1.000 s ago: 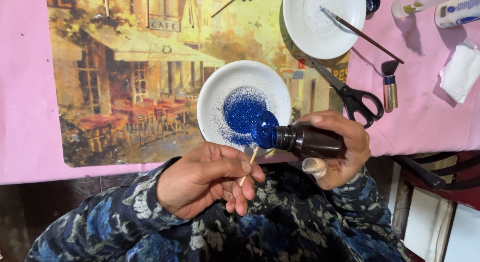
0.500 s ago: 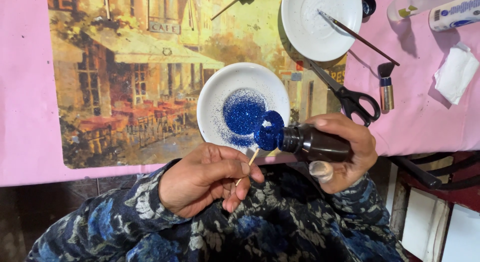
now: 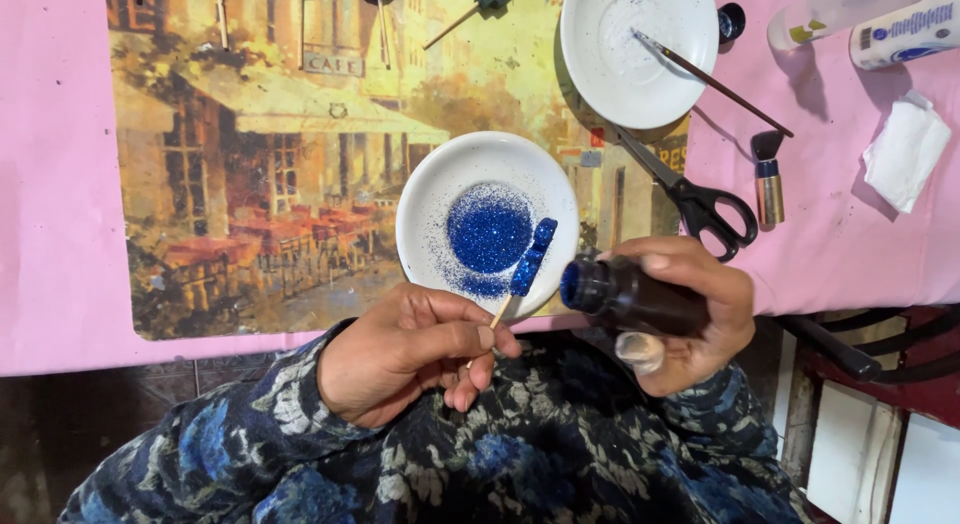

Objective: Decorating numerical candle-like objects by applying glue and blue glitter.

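Note:
My left hand (image 3: 405,349) pinches a thin wooden stick whose tip carries a small shape coated in blue glitter (image 3: 533,256). It hovers over the near rim of a white saucer (image 3: 430,189) holding a pile of blue glitter (image 3: 489,232). My right hand (image 3: 690,309) grips a dark glitter bottle (image 3: 630,296) lying sideways, its open mouth pointing left, just right of the glittered shape.
A second white saucer (image 3: 640,54) with a thin brush (image 3: 715,82) lies at the back. Black scissors (image 3: 695,199), a short brush (image 3: 768,179), a folded white tissue (image 3: 905,149) and white glue bottles (image 3: 905,29) rest on the pink tablecloth (image 3: 60,184). A painted placemat (image 3: 260,184) underlies the saucers.
The glittered shape has come away from the bottle's mouth and turned edge-on over the saucer. The bottle has moved slightly right and now shows its open mouth.

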